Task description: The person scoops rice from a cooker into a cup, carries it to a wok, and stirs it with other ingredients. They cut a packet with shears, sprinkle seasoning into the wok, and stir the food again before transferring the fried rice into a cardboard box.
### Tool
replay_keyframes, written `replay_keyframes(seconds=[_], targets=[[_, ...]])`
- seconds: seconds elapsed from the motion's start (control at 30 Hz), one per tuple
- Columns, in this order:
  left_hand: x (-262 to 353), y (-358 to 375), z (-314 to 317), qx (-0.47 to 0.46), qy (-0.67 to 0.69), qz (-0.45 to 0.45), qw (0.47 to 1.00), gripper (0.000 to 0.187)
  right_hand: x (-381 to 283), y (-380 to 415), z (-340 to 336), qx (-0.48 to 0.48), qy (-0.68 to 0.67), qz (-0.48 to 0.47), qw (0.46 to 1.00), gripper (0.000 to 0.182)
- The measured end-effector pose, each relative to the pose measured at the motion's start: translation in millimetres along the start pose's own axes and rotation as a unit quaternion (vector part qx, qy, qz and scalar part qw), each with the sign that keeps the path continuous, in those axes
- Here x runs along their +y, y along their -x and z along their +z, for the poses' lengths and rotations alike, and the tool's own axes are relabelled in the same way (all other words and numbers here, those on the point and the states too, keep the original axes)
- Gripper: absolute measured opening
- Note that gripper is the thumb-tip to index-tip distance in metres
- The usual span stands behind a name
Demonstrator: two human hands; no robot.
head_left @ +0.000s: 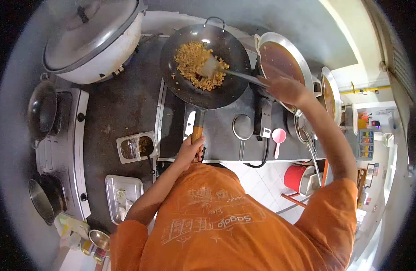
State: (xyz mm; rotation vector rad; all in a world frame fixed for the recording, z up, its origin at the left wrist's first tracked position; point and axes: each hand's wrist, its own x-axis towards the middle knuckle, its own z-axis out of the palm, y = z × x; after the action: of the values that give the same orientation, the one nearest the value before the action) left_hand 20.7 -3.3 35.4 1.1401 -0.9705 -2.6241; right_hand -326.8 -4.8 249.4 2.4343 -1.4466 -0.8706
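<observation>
A dark wok (235, 49) sits at the back of the counter, with browned fried rice (190, 58) in its bowl. My left hand (191, 151) is closed round the wooden end of the wok's handle (197, 131), close to my body. From the right, my right hand (287, 90) grips a long metal spatula (244, 77). Its blade lies in the rice and is smeared by motion, as is the hand. Beside my right hand stands a large pot of brown liquid (278, 58).
To the left are a big lidded pot (99, 49), a gas stove (63, 153) with pans, a divided container (136, 147) and a metal tray (123, 180). A strainer (242, 126) and pink scoop (278, 136) lie at front right. A red bucket (298, 178) stands lower right.
</observation>
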Motion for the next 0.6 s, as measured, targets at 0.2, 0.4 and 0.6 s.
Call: replay_keyframes(seconds=[0.2, 0.4, 0.6], targets=[[-6, -3, -5, -0.025, 0.011, 0.011, 1.000, 0.031, 57, 23, 37, -0.019, -0.192, 0.012, 0.981, 0.044], [-8, -2, -1, -0.025, 0.030, 0.029, 0.999, 0.033, -9, -19, -76, -0.208, -0.244, 0.181, 0.930, 0.048], [-8, -4, -4, -0.027, 0.026, 0.027, 0.999, 0.033, 66, 2, -118, -0.235, -0.130, 0.133, 0.954, 0.044]])
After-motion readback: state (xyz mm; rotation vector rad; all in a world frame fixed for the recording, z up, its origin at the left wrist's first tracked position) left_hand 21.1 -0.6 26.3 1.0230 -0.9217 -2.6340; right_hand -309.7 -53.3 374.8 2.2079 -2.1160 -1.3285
